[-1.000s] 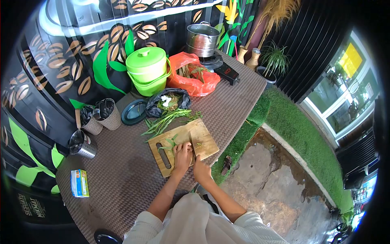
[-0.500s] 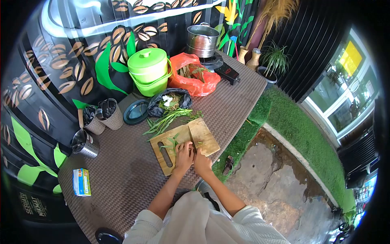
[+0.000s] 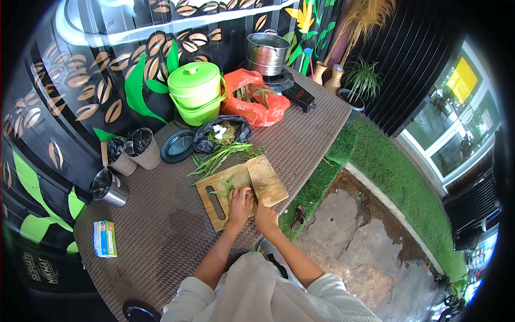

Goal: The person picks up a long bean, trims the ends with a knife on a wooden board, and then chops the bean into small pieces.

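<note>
On a wooden cutting board (image 3: 214, 180) with a handle slot, my left hand (image 3: 240, 208) presses down leafy green stems (image 3: 224, 185), fingers curled over them. My right hand (image 3: 265, 217), just beside it, is closed around the handle of a knife (image 3: 251, 179). The blade points away from me across the board, close to my left fingertips. A few small chopped bits (image 3: 262, 189) lie right of the blade. Beyond the board is a bunch of long green stems and leaves (image 3: 222, 158), in front of a black plastic bag (image 3: 205, 140) with plant scraps and something white.
Along the back stand a lime-green lidded tub (image 3: 194, 88), a red plastic bag (image 3: 263, 115) of greens and a steel pot (image 3: 266, 56) on a stove. To the left are a dark plate (image 3: 177, 146), utensil holders (image 3: 146, 150) and a blue-white packet (image 3: 105, 239). The table edge runs right of the board.
The view has shifted slightly. Both hands stay at the board, with the knife still in my right hand and my left hand on the stems; only small finger movement shows.
</note>
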The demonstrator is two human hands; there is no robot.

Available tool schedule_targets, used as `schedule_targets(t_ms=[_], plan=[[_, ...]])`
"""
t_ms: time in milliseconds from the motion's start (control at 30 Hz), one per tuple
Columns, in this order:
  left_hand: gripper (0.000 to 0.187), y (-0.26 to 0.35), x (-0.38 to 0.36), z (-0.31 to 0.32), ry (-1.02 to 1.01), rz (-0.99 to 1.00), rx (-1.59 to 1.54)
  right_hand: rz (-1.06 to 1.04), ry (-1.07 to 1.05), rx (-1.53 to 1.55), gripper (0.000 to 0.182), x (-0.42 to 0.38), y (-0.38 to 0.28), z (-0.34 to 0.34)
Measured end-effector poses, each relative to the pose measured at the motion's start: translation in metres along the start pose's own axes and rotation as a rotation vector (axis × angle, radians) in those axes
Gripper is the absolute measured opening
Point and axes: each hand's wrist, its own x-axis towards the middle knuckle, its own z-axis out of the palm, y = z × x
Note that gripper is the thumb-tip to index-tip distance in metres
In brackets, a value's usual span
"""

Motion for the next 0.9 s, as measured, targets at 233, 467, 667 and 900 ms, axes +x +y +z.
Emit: schedule_targets(t_ms=[233,467,667,900], plan=[[0.02,-0.006,-0.004,0.008,0.015,-0.048,-0.013,-0.049,-0.007,0.039,0.04,0.001,0.001,-0.005],[0.016,-0.009,-0.004,0.01,0.001,-0.076,-0.063,-0.033,-0.011,0.017,0.033,0.011,-0.001,-0.003],[0.015,-0.002,0.0,0.003,0.021,-0.048,-0.055,0.029,-0.073,0.06,0.035,-0.003,-0.014,-0.006],[0.016,-0.005,-0.002,0.006,0.036,-0.061,-0.018,0.007,0.0,0.068,0.039,-0.009,-0.016,0.0]])
